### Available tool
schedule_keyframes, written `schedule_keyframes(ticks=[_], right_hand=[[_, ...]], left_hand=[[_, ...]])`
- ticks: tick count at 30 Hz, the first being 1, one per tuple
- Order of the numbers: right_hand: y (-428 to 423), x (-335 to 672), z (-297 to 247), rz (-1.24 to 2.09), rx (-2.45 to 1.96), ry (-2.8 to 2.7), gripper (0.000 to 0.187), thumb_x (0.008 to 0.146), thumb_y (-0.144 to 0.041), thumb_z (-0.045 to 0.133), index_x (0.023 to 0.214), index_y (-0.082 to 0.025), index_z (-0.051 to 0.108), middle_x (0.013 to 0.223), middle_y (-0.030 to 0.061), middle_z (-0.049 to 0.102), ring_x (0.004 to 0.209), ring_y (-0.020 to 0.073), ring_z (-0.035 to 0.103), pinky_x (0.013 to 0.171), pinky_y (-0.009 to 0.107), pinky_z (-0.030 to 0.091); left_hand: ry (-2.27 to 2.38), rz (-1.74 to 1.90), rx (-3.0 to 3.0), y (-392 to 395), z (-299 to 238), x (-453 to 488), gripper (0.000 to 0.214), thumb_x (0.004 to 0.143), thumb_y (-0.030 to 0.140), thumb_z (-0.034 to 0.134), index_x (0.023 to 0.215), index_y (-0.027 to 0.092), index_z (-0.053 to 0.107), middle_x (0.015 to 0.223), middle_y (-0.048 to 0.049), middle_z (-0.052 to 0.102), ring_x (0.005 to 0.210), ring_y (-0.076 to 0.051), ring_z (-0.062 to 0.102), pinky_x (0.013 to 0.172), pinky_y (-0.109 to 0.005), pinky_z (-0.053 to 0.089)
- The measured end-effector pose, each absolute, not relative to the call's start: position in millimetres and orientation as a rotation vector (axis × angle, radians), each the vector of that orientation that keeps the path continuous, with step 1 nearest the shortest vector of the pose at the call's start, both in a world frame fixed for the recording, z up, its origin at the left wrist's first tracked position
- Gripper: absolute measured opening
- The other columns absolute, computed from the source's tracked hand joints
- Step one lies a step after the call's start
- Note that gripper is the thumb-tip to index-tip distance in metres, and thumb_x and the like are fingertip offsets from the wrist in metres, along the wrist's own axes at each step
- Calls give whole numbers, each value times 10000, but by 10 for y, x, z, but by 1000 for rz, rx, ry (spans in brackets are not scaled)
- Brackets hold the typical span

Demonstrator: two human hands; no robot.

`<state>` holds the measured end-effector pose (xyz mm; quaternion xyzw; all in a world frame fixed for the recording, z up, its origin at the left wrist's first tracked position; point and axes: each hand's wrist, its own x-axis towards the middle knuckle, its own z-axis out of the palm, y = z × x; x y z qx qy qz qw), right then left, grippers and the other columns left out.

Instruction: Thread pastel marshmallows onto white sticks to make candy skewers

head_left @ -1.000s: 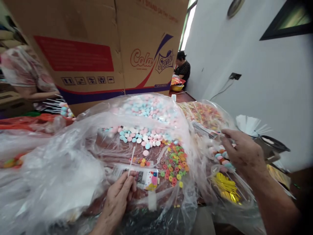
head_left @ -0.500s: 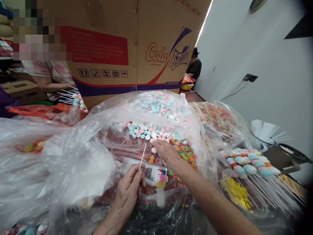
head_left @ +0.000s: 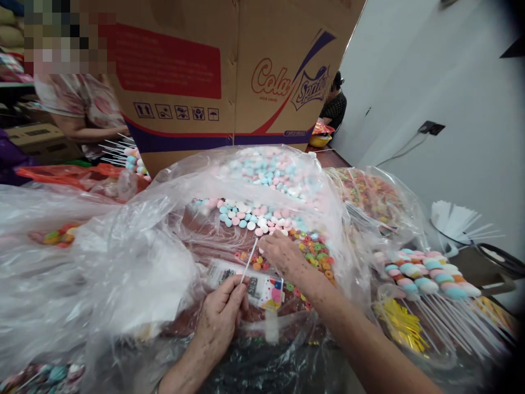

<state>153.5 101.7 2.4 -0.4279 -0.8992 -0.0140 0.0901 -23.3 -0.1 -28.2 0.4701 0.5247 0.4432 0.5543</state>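
My left hand (head_left: 223, 309) is closed around the lower end of a thin white stick (head_left: 249, 260), which slants upward. Close to the stick's tip, my right hand (head_left: 283, 254) has its fingers bent together at the near edge of the marshmallow pile; whatever is in them is mostly hidden. Pink, blue and white round marshmallows (head_left: 246, 216) spill from a clear plastic bag (head_left: 184, 180). Small colourful candy rings (head_left: 315, 254) lie right of and under my right hand. Behind my left fingers is a printed white packet (head_left: 266, 290).
A large cardboard carton (head_left: 180, 65) stands behind the bag. Finished marshmallow sticks (head_left: 430, 273) and gold ties (head_left: 402, 325) lie at right, near a holder of white sticks (head_left: 455, 219). Another bag of candy rings (head_left: 365, 189) sits behind them. A co-worker (head_left: 77, 109) is at far left.
The view has shifted slightly, moving the scene right and up. My right fingers have drawn in and curled near the stick's tip. My left hand still holds the stick.
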Motion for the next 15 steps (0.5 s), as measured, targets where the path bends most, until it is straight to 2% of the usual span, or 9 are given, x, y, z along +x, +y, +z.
schedule_keyframes(ticks=[3,8,11,15], right_hand=[[1049,1507,18,-8,-1255,-2732,229,931,-94,454,907,-177,666,901,96,680,870,229,562,884,380,441],[1097,1685,210,218,-1486,-2264,204,914,-161,459,1045,-168,615,997,84,667,904,211,582,812,331,443],[1126,1775,220,229,-1534,-2283,167,899,-166,461,992,-179,599,935,61,653,845,198,579,763,305,427],[1148,1806,64,106,-1435,-2515,151,922,-151,438,912,-193,583,942,74,646,889,208,570,804,312,422]], left_hand=[[1236,1056,1111,0,-282,-224,349,863,483,546,962,168,659,551,55,548,420,-91,419,422,-194,289],[1214,1028,1113,1,-310,-224,351,881,491,511,915,171,652,543,58,527,398,-81,369,407,-194,252],[1221,1035,1134,-6,-326,-231,351,902,482,489,920,173,654,541,57,523,416,-87,374,420,-196,267],[1229,1040,1153,-21,-304,-239,338,898,469,492,917,175,658,542,52,525,433,-99,389,424,-199,283]])
